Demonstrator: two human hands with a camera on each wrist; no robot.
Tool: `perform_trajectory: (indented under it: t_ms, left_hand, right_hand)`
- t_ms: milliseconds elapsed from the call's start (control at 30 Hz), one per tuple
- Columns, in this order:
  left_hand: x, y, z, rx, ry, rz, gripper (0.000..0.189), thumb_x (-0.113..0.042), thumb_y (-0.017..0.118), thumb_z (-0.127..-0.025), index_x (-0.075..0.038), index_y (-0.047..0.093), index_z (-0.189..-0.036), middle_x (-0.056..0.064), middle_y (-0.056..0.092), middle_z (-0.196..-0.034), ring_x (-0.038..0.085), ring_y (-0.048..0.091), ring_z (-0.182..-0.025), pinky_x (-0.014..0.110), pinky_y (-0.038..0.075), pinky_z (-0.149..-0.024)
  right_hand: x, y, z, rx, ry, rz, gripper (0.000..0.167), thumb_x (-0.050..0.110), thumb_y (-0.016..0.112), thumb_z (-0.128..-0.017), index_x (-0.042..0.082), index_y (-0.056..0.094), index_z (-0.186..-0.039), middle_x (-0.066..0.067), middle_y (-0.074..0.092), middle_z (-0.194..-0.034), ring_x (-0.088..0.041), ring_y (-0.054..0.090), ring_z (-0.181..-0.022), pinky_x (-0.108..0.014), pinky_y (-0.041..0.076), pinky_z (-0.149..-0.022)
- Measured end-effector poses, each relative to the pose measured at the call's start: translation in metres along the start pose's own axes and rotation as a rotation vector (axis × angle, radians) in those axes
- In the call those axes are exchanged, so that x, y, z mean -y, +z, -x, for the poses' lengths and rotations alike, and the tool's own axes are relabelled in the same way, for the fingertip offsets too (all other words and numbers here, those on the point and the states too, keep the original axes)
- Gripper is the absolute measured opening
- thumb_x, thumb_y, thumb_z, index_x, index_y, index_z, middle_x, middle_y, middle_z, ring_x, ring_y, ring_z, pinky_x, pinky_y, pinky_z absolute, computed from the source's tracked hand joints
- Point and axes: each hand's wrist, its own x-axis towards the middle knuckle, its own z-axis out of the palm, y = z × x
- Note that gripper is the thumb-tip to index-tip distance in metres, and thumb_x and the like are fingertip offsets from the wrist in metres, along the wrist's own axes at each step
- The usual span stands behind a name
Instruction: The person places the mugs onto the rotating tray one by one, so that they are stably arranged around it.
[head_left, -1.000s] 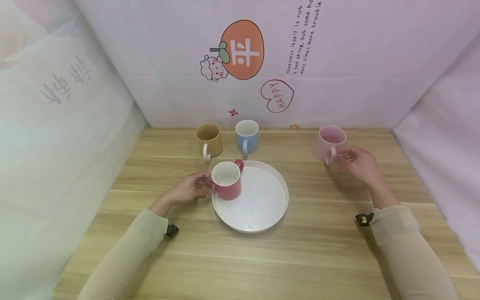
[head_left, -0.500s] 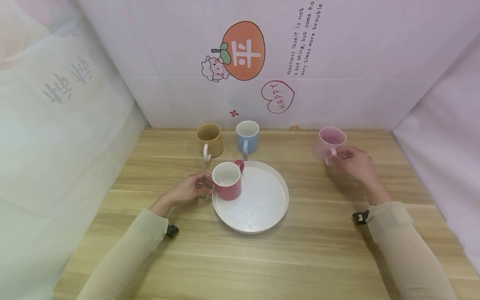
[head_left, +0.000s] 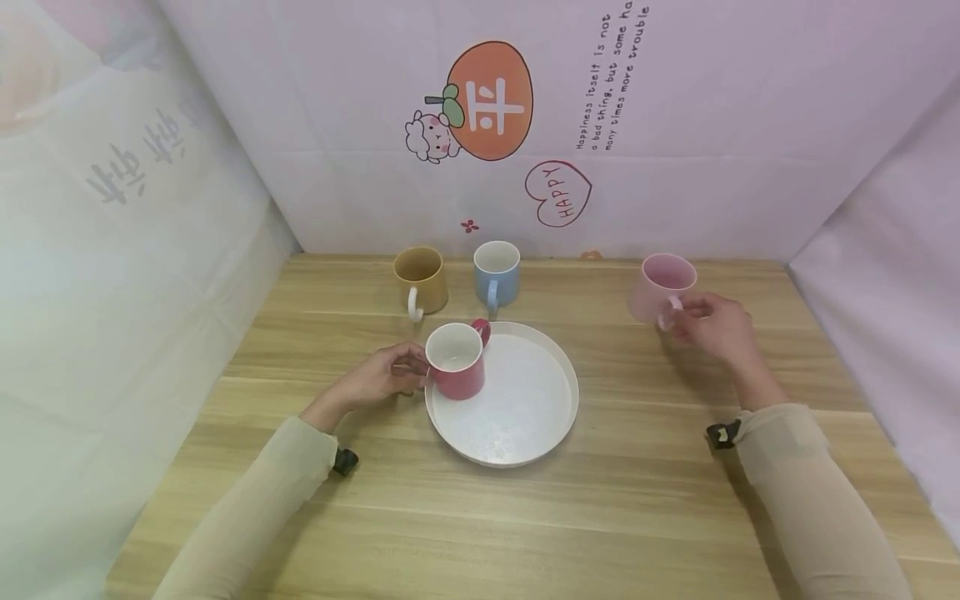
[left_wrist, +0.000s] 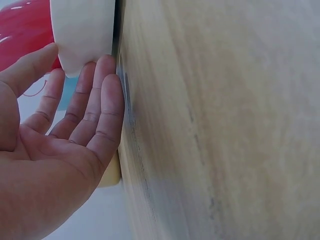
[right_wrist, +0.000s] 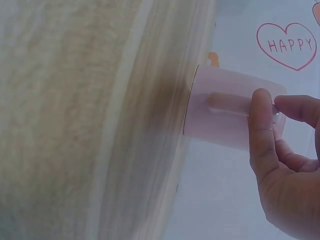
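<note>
My left hand (head_left: 382,377) is at the left side of a round white tray (head_left: 517,442). In the left wrist view its fingers (left_wrist: 106,105) are loosely extended, fingertips at the tray's outer wall. A red mug (head_left: 459,382) with a white inside stands upright on the tray's left part, its handle toward the back. At the back right, my right hand (head_left: 716,327) pinches the handle of a pink mug (head_left: 651,298) between thumb and fingers. The right wrist view shows the thumb over that handle, with the pink mug (right_wrist: 220,122) upright, close to the wooden tabletop.
A mustard-yellow mug (head_left: 431,293) with a white handle and a light blue mug (head_left: 506,283) stand behind the tray. All stand on a wooden table (head_left: 525,533). A printed white cloth (head_left: 360,183) closes off the back and sides.
My right hand's fingers have come further over the pink mug's handle, with a small shift of the hand. The left hand, tray and red mug have stayed in place.
</note>
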Motion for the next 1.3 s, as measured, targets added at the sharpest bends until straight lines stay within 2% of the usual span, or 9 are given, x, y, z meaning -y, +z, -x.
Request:
perform_trajectory:
  t_ms: [233, 400, 567, 667, 800, 1033, 1300]
  left_hand:
    - [-0.0005, 0.0012, -0.0004, -0.009, -0.012, 0.003, 0.033, -0.007, 0.067, -0.094, -0.005, 0.057, -0.125, 0.019, 0.063, -0.126, 0.033, 0.061, -0.118, 0.039, 0.060, -0.084]
    - [-0.0002, 0.0010, -0.0008, -0.008, -0.014, 0.007, 0.033, -0.007, 0.067, -0.094, -0.005, 0.057, -0.126, 0.020, 0.063, -0.126, 0.032, 0.063, -0.116, 0.038, 0.059, -0.084]
    - [0.0007, 0.0002, -0.0011, -0.008, -0.006, 0.003, 0.033, -0.008, 0.066, -0.095, -0.004, 0.056, -0.126, 0.021, 0.062, -0.126, 0.032, 0.063, -0.116, 0.038, 0.060, -0.084]
    - [0.0015, -0.0001, -0.0018, -0.006, -0.006, 0.002, 0.033, -0.008, 0.066, -0.095, -0.005, 0.057, -0.126, 0.020, 0.062, -0.126, 0.033, 0.062, -0.116, 0.039, 0.060, -0.084]
    - [0.0026, 0.0002, -0.0021, -0.004, -0.006, -0.001, 0.032, -0.007, 0.066, -0.095, -0.005, 0.057, -0.126, 0.020, 0.062, -0.126, 0.034, 0.062, -0.117, 0.039, 0.060, -0.084]
    - [0.0042, 0.0006, -0.0022, -0.003, 0.001, -0.003, 0.032, -0.007, 0.066, -0.095, -0.005, 0.057, -0.126, 0.020, 0.063, -0.126, 0.034, 0.062, -0.117, 0.039, 0.060, -0.083]
    - [0.0036, 0.0010, -0.0027, -0.012, 0.004, -0.003, 0.032, -0.008, 0.067, -0.095, -0.006, 0.057, -0.125, 0.019, 0.063, -0.125, 0.033, 0.063, -0.117, 0.039, 0.060, -0.083]
  right_hand:
    - [-0.0002, -0.0002, -0.0009, 0.002, -0.003, 0.005, 0.040, 0.035, 0.063, -0.096, 0.002, 0.067, -0.119, -0.018, 0.076, -0.104, 0.000, 0.068, -0.066, -0.011, 0.046, -0.066]
    - [0.0001, -0.0004, -0.0038, 0.007, 0.017, 0.026, 0.042, 0.038, 0.064, -0.096, 0.003, 0.068, -0.117, -0.012, 0.077, -0.098, -0.005, 0.071, -0.067, -0.012, 0.046, -0.066]
    - [0.0019, -0.0002, -0.0055, 0.006, 0.040, 0.033, 0.043, 0.041, 0.063, -0.095, 0.004, 0.069, -0.117, -0.007, 0.079, -0.094, -0.012, 0.074, -0.072, -0.021, 0.047, -0.076]
    - [0.0038, 0.0001, -0.0051, -0.008, 0.043, 0.051, 0.040, 0.040, 0.064, -0.095, 0.005, 0.070, -0.114, -0.005, 0.079, -0.092, -0.010, 0.072, -0.072, -0.027, 0.045, -0.080]
    - [0.0044, 0.0012, -0.0045, -0.024, 0.047, 0.072, 0.040, 0.042, 0.063, -0.095, 0.006, 0.071, -0.110, -0.005, 0.079, -0.090, -0.006, 0.069, -0.071, -0.029, 0.046, -0.080]
    - [0.0026, 0.0050, -0.0032, -0.065, 0.051, 0.110, 0.045, 0.049, 0.057, -0.097, 0.008, 0.073, -0.107, -0.008, 0.079, -0.092, -0.002, 0.062, -0.071, -0.034, 0.046, -0.082]
    - [-0.0026, 0.0076, -0.0064, -0.117, 0.015, 0.142, 0.038, 0.043, 0.057, -0.097, 0.008, 0.072, -0.104, -0.014, 0.078, -0.095, -0.023, 0.068, -0.085, -0.040, 0.045, -0.082]
